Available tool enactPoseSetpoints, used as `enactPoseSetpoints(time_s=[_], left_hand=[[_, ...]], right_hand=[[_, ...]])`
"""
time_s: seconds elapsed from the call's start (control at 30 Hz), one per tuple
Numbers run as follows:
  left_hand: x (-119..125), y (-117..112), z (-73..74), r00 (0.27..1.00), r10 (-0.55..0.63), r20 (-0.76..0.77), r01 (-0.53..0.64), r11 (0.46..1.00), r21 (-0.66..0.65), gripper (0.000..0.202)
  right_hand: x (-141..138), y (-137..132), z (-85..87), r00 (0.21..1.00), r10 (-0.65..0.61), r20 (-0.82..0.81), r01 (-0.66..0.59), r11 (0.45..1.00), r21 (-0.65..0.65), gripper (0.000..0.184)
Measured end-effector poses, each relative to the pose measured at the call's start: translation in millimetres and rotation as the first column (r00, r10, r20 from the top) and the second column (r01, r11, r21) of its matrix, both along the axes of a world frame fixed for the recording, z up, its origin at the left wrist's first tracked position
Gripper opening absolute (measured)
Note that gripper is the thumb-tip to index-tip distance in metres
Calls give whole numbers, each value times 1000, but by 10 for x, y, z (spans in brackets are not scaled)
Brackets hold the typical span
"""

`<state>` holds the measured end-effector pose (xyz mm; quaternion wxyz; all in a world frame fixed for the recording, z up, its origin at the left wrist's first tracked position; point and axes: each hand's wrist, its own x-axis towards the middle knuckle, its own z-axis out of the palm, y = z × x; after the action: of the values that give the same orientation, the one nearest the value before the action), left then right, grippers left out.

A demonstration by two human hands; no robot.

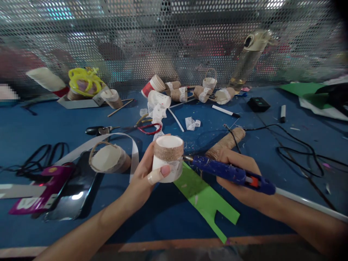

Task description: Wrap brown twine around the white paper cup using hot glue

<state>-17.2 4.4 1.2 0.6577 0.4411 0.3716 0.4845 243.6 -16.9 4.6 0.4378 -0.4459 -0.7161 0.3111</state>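
Observation:
My left hand grips a small white paper cup held upright above the blue table, with a band of jute twine wound round its upper part. My thumb presses the cup's lower front. My right hand is closed round a blue hot glue gun, held level. Its metal nozzle touches the cup's right side just below the twine band. A spool of jute twine lies on the table behind the gun.
A green paper cut-out lies under my hands. A finished twine-handled cup lies at left beside a phone and a magenta packet. Scissors, markers, paper scraps and several decorated cups lie further back before a perforated metal screen. Black cables run at right.

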Motion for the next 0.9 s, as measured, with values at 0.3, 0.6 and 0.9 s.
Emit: enactPoseSetpoints(time_s=[0.3, 0.6, 0.9], left_hand=[[-1, 15, -8, 1000, 20, 9, -20, 999, -32, 69], [20, -7, -57, 996, -62, -61, 64, 997, 30, 58], [37, 21, -75, 993, -65, -103, 83, 980, 180, 65]], right_hand=[[-10, 64, 63, 992, -123, -43, 113, 979, -172, 20], [-142, 14, 20, 929, -75, -362, -97, 896, -434, 35], [-225, -4, 80, 942, -144, -303, 13, 919, -395, 21]])
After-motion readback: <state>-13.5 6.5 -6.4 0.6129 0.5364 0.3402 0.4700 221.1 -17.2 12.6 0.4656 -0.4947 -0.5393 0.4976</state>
